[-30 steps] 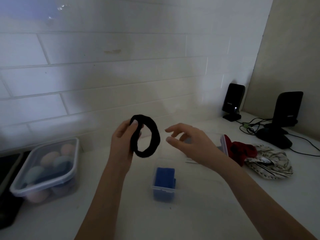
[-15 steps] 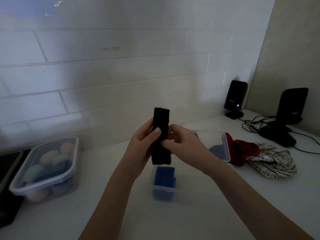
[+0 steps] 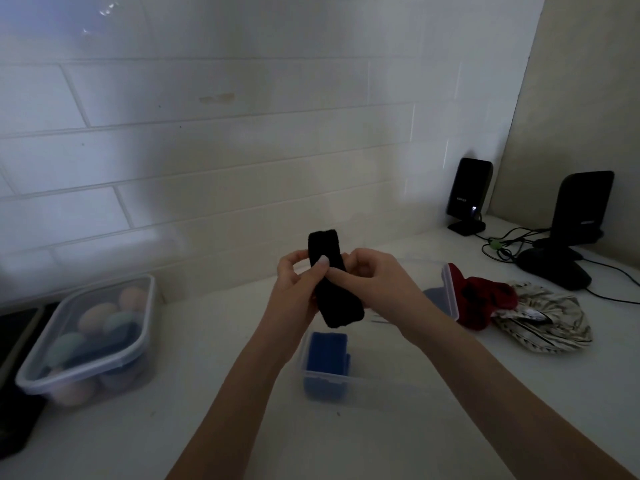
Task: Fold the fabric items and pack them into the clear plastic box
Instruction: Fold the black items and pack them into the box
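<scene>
A black fabric band [image 3: 333, 299], pressed flat into a strip, is held up over the counter between both hands. My left hand [image 3: 294, 289] pinches its left side with the thumb on the front. My right hand [image 3: 377, 285] grips its right side with curled fingers. Below them stands the clear plastic box [image 3: 367, 386], open, with a folded blue fabric item [image 3: 327, 358] at its left end. The box's lid [image 3: 445, 296] lies to the right. Beside the lid lie a red fabric item [image 3: 485, 299] and a patterned cream fabric item [image 3: 547, 323].
A lidded clear container [image 3: 45, 372] with pastel round items stands at the left. Two black speakers [image 3: 469, 195] [image 3: 578, 216] with cables stand at the back right by the corner. A tiled wall runs along the back. A dark object [image 3: 14, 341] lies at the far left edge.
The black band was an open ring in my left hand alone. My right hand came in and the band is now flattened between both hands, tilted slightly and held lower.
</scene>
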Available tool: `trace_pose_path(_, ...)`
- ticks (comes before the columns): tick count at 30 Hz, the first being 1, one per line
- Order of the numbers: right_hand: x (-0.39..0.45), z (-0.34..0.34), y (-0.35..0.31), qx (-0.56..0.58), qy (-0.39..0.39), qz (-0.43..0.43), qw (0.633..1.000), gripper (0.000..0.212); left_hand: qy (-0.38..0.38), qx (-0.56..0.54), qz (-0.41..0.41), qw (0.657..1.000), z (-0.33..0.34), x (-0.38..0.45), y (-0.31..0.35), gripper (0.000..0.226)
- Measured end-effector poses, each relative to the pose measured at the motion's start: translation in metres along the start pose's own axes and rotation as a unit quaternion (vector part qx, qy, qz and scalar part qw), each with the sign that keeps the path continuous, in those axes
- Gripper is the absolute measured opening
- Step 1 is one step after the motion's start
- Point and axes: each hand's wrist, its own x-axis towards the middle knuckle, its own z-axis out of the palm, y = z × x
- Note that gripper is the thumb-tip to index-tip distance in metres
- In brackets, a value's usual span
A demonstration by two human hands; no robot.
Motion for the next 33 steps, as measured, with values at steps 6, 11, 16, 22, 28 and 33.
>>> trace_pose_path(6,-0.003,0.0,0.0,-0.041,-0.019,-0.024,0.999,0.02,0.062,-0.007,0.038,0.997,-0.004,0.001,0.002,0.043)
trace_pose_path(11,-0.006,0.001,-0.004,-0.022,-0.039,-0.03,0.999,0.028,0.099,0.093,0.113,0.984,-0.004,-0.004,0.002,0.047)
trace_pose_path(16,-0.009,0.002,-0.006,-0.01,-0.047,-0.069,0.996,0.026,0.073,0.177,0.177,0.965,-0.005,-0.005,0.001,0.04)
trace_pose_path(22,-0.007,-0.007,-0.01,0.105,-0.012,-0.017,0.994,0.015,0.053,0.442,0.251,0.86,-0.006,-0.006,-0.006,0.06)
trace_pose_path(28,-0.006,-0.015,-0.012,0.2,-0.066,0.024,0.977,0.025,0.021,0.456,0.315,0.832,-0.006,-0.006,-0.006,0.041)
trace_pose_path(33,-0.001,-0.024,-0.012,0.102,-0.097,-0.009,0.99,0.028,0.019,0.327,0.201,0.923,0.007,-0.012,-0.002,0.02)
